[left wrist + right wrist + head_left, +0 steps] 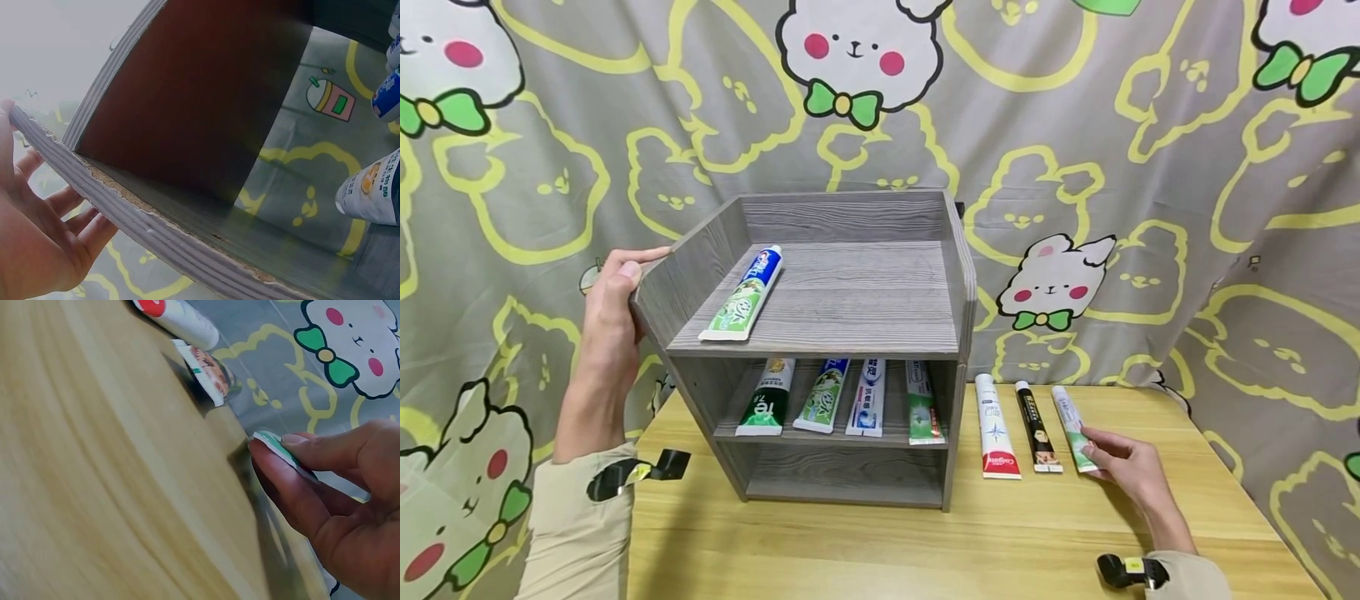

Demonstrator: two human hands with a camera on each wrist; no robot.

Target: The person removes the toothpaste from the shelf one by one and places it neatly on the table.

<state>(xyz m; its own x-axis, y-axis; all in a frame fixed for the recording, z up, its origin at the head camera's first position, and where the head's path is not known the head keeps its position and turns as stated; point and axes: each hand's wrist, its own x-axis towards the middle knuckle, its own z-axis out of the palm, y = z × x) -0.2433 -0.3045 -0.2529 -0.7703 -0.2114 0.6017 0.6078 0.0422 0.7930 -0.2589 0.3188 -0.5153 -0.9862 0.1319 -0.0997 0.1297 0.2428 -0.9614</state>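
Observation:
My left hand [612, 321] grips the left side panel of a grey wood-grain shelf [850, 287], thumb at the front edge and fingers behind it, as the left wrist view shows. At the right of the table, my right hand [1133, 468] pinches the flat end of a white and green toothpaste tube [1067, 417] between thumb and fingers. To its left lie a black toothpaste tube [1037, 429] and a white and red Colgate tube [996, 429]. A blue and green toothpaste tube [745, 296] lies on the shelf's top tier.
Several toothpaste tubes stand in the middle tier, among them a dark green one [767, 400], a blue and green one [823, 396] and a white and blue one [868, 404]. The shelf is on a wooden table [820, 550]. A patterned curtain [1045, 167] hangs close behind.

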